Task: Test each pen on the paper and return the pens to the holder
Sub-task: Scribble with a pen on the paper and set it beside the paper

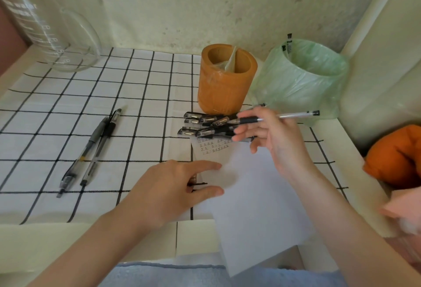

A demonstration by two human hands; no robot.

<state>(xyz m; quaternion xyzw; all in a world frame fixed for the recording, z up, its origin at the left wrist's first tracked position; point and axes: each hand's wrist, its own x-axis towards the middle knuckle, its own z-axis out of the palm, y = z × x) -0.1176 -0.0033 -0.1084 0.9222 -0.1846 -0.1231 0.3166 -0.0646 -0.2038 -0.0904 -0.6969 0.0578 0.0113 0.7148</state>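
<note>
The left hand (173,182) lies flat with straight fingers, likely steadying the paper (257,207) for writing. The right hand (273,136) pinches a pen (293,115) level above the pile of pens (205,125) by the orange holder (223,86).

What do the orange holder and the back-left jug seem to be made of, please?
The orange holder looks matte, perhaps wood or plastic, wrapped in glossy wrinkled clear film. The jug is transparent with white printed markings: glass or clear plastic.

A white paper sheet (250,207) lies flat, scribbled at its far end. Black-capped clear pens (205,125) lie heaped there, just before an upright orange cylindrical holder (223,88). A black-gripped clear pen (293,115) is held level above them.
</note>
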